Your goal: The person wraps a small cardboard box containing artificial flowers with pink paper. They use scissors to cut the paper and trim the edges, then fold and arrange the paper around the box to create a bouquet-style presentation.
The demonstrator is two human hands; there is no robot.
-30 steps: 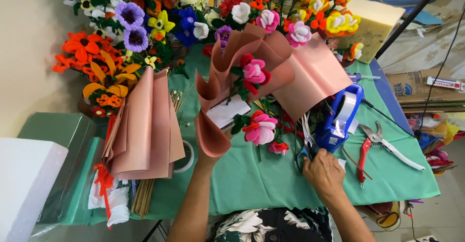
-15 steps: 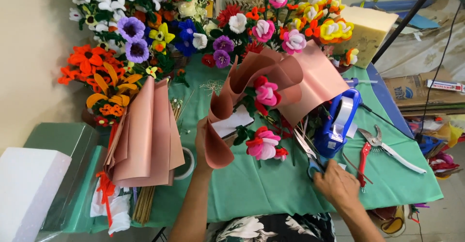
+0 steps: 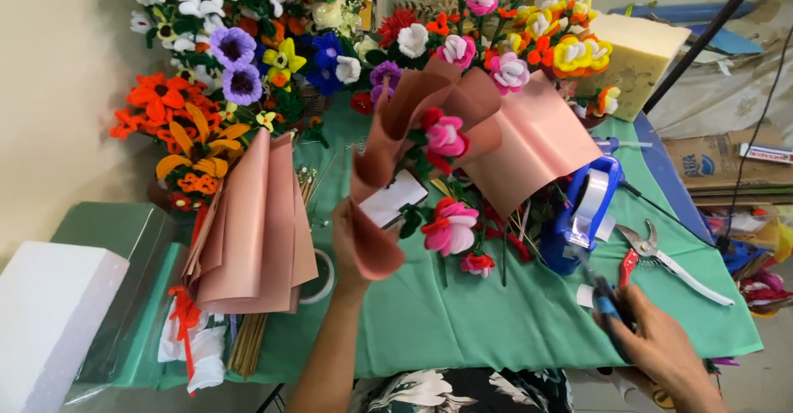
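Head view: the left hand (image 3: 351, 244) grips the lower part of a half-wrapped bouquet of pink fabric flowers in folded dusty-pink wrapping paper (image 3: 462, 144), holding it upright above the green tablecloth (image 3: 487, 322). It stays raised in the same place as a second ago, just in front of the bank of many-coloured artificial flowers (image 3: 248, 58) at the back of the table.

The right hand (image 3: 652, 347) is what has changed. A second ago it was up beside the blue tape dispenser (image 3: 588, 215); now it has drawn back to the near right edge of the cloth. Its fingers are closed around a small dark and blue-handled tool (image 3: 607, 301), probably scissors, though motion blur keeps me from being sure. The dispenser now stands alone, with the red-handled pruning shears (image 3: 661, 256) lying just beside it.

So the bouquet is still held firm while the working hand has picked up a tool.

To the left, a stack of the same pink paper sheets (image 3: 256, 223) leans against a green foam block (image 3: 116, 231).
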